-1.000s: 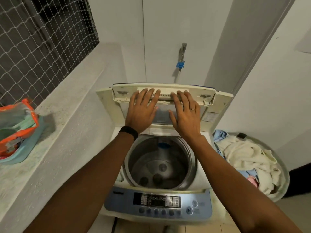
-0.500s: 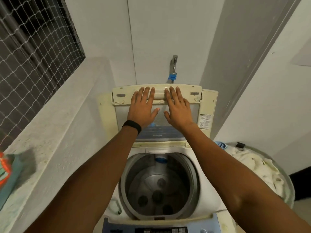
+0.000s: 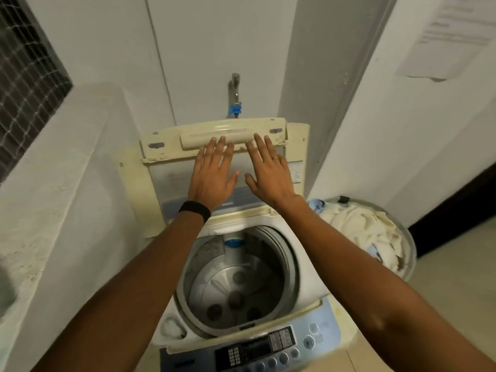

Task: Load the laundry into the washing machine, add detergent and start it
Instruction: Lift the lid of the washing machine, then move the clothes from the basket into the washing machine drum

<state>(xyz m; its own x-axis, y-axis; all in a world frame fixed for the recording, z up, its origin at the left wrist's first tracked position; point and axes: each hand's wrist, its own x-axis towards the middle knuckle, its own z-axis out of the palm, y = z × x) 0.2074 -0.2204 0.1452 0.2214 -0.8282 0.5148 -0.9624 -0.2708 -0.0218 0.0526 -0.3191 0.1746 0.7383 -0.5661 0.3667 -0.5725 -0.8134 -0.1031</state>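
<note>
At the near edge, the blue control panel (image 3: 257, 350) of the top-loading washing machine (image 3: 312, 288) is seen, with the steel drum (image 3: 236, 285) open behind it; no clothes can be made out inside. To the right of the machine, the laundry (image 3: 357, 226) is heaped in a round basket (image 3: 410, 253), just beside the cabinet. The load is judged soft, limp and light, likely to trail and snag, and best gathered in bunched handfuls from the top of the pile. It is mostly cream, crumpled cloth, with pale blue showing at the edges. Further back, the yellowed folding lid (image 3: 166, 183) is raised, and the left hand (image 3: 212, 178) and right hand (image 3: 271, 178) are laid flat against it, fingers straight, nothing grasped. A tap (image 3: 234, 87) is fixed to the wall beyond.
</note>
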